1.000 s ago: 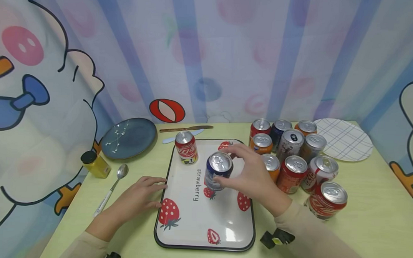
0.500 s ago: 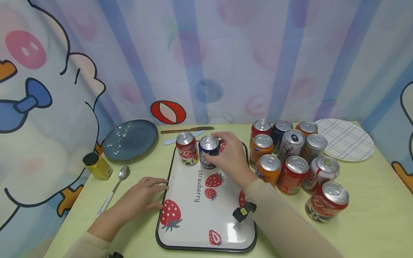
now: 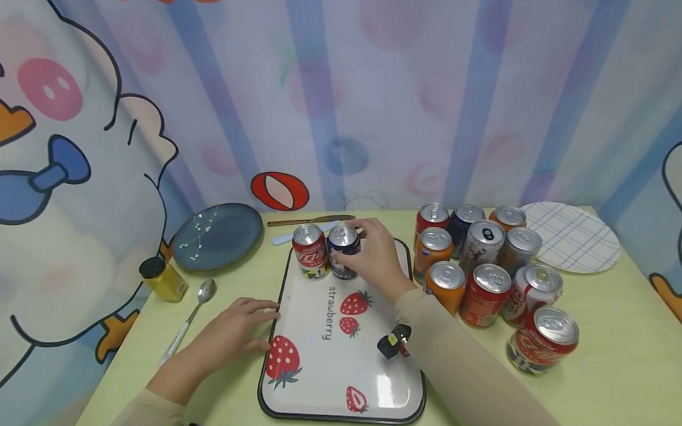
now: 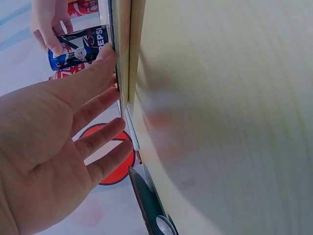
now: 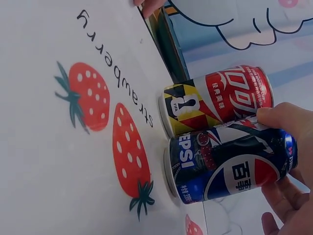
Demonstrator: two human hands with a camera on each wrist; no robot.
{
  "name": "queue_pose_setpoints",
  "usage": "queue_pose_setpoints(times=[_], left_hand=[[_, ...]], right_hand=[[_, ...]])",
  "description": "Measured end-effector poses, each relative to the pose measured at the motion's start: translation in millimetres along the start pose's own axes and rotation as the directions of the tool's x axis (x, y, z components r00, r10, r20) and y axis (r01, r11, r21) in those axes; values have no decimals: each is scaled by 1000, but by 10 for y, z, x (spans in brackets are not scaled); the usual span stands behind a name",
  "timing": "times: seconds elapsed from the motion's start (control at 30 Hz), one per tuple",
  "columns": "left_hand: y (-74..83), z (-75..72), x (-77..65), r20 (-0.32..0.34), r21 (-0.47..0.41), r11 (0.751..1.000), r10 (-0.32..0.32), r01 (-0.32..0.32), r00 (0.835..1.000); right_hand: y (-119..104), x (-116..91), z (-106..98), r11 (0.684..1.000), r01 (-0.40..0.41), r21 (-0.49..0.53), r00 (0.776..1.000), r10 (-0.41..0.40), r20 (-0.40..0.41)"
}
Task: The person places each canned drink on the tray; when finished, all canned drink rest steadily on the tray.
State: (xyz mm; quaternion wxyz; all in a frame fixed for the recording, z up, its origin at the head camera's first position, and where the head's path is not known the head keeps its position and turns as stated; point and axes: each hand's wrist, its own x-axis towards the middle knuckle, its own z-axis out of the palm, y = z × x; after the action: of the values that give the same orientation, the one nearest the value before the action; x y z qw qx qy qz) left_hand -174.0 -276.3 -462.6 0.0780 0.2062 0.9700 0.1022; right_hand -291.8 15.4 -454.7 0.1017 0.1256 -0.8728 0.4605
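A blue Pepsi can [image 5: 230,161] stands upright on the white strawberry tray [image 3: 311,377], near its far end. My right hand [image 3: 376,256] grips it near the top, with the thumb on one side and fingers on the other. Right beside it on the left stands a red cola can [image 3: 310,253]; in the right wrist view the two cans appear to touch. My left hand [image 3: 233,332] has its fingers extended, and the fingertips touch the tray's left rim. The left wrist view shows that palm [image 4: 49,142] holding nothing.
Several soda cans [image 3: 486,286] are grouped right of the tray, with a checked plate [image 3: 580,239] behind them. On the left are a dark plate [image 3: 220,236], a yellow jar [image 3: 166,281] and a spoon [image 3: 190,321]. Two knives [image 3: 309,221] lie beyond the tray.
My right hand has carried the Pepsi can leftward and away from me, from above the tray's middle down to beside the red cola can. The left hand has stayed at the rim.
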Motion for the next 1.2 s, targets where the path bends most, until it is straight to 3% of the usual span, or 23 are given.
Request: queue_pose_setpoints(times=[0.2,0.47,0.63,0.83,1.2], left_hand=[[16,5,-23,-9,-5,1000,3,-3,1000],[-8,-29,-39,-30,17,1000,19,-19,999],[-20,-24,-43,-29,8,1000,31,-30,999],[-21,-8,-41,-21,2,999,38,-38,999],[-37,3,-23,-33,1,999,49,-49,998]], right_hand=[[27,-31,-5,999,10,-32,1000,-10,15],[-158,-272,-248,993,19,-119,1000,-16,26],[-220,-500,-528,991,54,-125,997,-48,58],[-203,-815,-956,968,171,-182,984,-157,88],[133,-1317,-1661,897,346,-274,933,-359,2]])
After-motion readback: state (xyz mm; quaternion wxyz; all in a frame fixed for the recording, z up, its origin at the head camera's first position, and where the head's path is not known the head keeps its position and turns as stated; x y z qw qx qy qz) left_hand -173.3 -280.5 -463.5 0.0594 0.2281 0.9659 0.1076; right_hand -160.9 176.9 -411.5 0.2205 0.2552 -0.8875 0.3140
